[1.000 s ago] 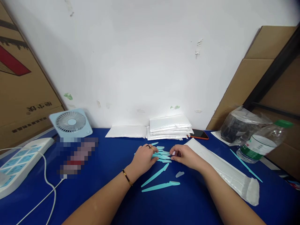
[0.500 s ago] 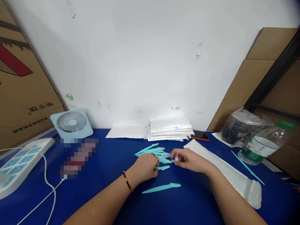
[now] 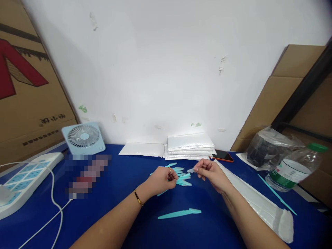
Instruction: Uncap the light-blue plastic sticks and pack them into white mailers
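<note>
Teal eyebrow razors (image 3: 184,182) lie in a loose pile on the blue table, partly covered by my left hand (image 3: 166,180). That hand is closed, its thumb and fingers pinched at the pile around what looks like a razor; the grip itself is partly hidden. To the right, my right hand (image 3: 209,172) pinches a small translucent blade cover (image 3: 191,170) between thumb and fingertips, just above the table. A single razor (image 3: 179,213) rests nearer to me, apart from the pile. Another teal razor (image 3: 277,194) lies far to the right.
White packets (image 3: 190,142) are stacked by the wall, with a dark phone (image 3: 223,155) beside them. A long white sleeve (image 3: 259,204) lies under my right forearm. A water bottle (image 3: 287,169) stands right; a fan (image 3: 84,138) and power strip (image 3: 28,180) are left.
My right hand has lifted slightly and moved right from the pile, with the translucent cover in its fingers. My left hand has turned and shifted a little over the razors.
</note>
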`<state>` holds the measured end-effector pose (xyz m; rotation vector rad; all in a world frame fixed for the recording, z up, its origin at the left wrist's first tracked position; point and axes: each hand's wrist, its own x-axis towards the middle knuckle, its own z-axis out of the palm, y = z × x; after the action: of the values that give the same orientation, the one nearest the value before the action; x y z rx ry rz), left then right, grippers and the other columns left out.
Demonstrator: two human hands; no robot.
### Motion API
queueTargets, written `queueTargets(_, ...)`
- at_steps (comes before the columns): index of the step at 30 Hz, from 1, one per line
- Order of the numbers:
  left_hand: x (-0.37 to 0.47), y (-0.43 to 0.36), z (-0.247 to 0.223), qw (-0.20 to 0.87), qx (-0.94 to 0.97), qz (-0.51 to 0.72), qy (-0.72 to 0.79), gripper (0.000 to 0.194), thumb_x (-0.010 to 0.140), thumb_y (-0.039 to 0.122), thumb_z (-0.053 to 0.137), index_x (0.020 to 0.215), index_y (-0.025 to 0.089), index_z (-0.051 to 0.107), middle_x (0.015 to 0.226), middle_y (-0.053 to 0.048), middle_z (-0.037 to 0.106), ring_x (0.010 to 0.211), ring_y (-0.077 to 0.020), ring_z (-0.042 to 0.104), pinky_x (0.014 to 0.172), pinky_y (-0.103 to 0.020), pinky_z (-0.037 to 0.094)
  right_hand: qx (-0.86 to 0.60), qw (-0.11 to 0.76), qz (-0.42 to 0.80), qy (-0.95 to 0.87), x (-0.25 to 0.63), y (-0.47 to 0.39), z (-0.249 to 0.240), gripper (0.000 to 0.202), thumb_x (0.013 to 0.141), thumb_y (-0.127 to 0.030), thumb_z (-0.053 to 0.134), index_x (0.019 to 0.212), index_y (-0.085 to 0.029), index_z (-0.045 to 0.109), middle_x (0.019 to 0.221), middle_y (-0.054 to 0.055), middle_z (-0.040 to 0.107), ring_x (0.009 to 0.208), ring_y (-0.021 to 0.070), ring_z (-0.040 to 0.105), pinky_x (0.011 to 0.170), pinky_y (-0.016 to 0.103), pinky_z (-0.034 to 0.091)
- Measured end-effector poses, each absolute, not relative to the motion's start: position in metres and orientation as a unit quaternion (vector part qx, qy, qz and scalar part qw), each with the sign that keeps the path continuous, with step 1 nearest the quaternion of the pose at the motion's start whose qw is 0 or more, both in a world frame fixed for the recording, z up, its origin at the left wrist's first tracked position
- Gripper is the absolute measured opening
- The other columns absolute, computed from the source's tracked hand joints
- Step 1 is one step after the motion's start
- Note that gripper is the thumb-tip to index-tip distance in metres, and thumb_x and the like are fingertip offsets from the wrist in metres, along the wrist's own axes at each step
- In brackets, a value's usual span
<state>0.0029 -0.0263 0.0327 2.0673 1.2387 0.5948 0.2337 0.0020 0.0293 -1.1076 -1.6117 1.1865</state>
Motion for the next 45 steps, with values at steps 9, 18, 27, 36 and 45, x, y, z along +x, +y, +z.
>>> queueTargets(9,0.003,-0.026,0.030,0.360,0.781,0.230,0.455,0.017,0.075,0.025,0.050,0.082,0.015,0.061,0.075,-0.001,0.062,0.065,-0.0098,0.055,0.062,-0.019,0.044,-0.436,0.345,0.480,-0.679,0.226,-0.002,0.025,0.031,0.066,-0.045,0.067,0.072,-0.016,0.061,0.054,0.000,0.059,0.048,0.0100,0.050,0.045,0.022,0.038)
queueTargets(18,-0.004,-0.022,0.011,0.137,0.807,0.147,0.555,0.081,0.076,0.067,0.036,0.137,0.015,0.025,0.145,-0.015,0.019,0.134,-0.0313,0.006,0.106,-0.050,0.010,-0.574,0.169,0.202,-0.775,0.324,-0.008,0.036,0.042,0.077,-0.046,0.052,0.115,-0.029,0.059,0.132,0.005,0.047,0.121,0.0288,0.041,0.100,0.040,0.032)
queueTargets(27,-0.001,-0.034,0.024,0.223,0.877,0.001,0.426,0.113,0.056,0.072,0.056,0.141,0.024,0.001,0.148,-0.011,0.001,0.134,-0.0319,-0.001,0.106,-0.052,0.002,-0.612,0.106,-0.012,-0.783,0.343,-0.025,0.003,0.039,0.086,-0.034,0.040,0.120,-0.022,0.054,0.128,0.011,0.049,0.115,0.0273,0.045,0.096,0.041,0.035)
queueTargets(36,0.008,-0.086,0.022,0.117,0.855,0.120,0.491,0.063,0.072,0.048,0.059,0.128,0.026,0.037,0.134,-0.008,0.037,0.123,-0.0267,0.032,0.099,-0.040,0.028,-0.549,-0.026,-0.066,-0.833,0.280,0.009,0.013,0.025,0.083,-0.009,0.037,0.087,-0.013,0.061,0.087,0.011,0.060,0.079,0.0194,0.058,0.068,0.026,0.042)
queueTargets(45,0.017,-0.130,0.005,0.085,0.830,0.121,0.538,0.015,0.084,0.021,0.043,0.092,0.022,0.055,0.092,-0.003,0.058,0.088,-0.0186,0.052,0.077,-0.031,0.040,-0.442,-0.043,-0.087,-0.892,0.257,-0.021,0.023,0.025,0.077,-0.004,0.040,0.088,-0.016,0.058,0.085,0.008,0.059,0.073,0.0182,0.059,0.061,0.025,0.038)
